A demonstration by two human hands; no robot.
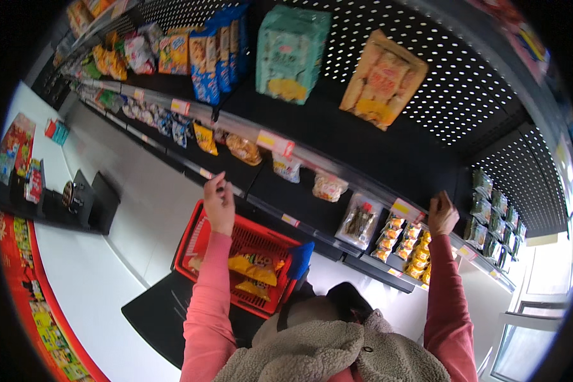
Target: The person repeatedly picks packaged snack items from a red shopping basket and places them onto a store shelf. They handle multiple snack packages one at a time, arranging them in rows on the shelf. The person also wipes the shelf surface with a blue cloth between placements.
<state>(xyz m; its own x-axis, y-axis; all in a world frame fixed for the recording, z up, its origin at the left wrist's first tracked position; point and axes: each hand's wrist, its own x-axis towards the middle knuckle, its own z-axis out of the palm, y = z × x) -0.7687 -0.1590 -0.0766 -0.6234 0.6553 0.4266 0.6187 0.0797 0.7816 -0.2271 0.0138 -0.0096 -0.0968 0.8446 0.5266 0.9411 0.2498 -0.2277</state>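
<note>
My left hand (220, 200) is raised above the far rim of a red plastic shopping basket (204, 246), fingers curled, with nothing plainly in it. Yellow snack packets (254, 268) lie in the basket, and something blue (300, 260) hangs at its right side. At the front edge of the upper black shelf is my right hand (442, 214), its fingers bent and no item visible in them; whether it touches the shelf edge I cannot tell. Farther back on that shelf stand a teal snack bag (292, 55) and a tilted tan snack bag (383, 79).
Blue packets (205, 64) stand left on the upper shelf; small dark green packets (482, 210) are at its right. The lower shelf holds a clear package (359, 221), bagged snacks (329, 186) and rows of small orange packets (390, 237). A white counter (71, 267) runs along the left.
</note>
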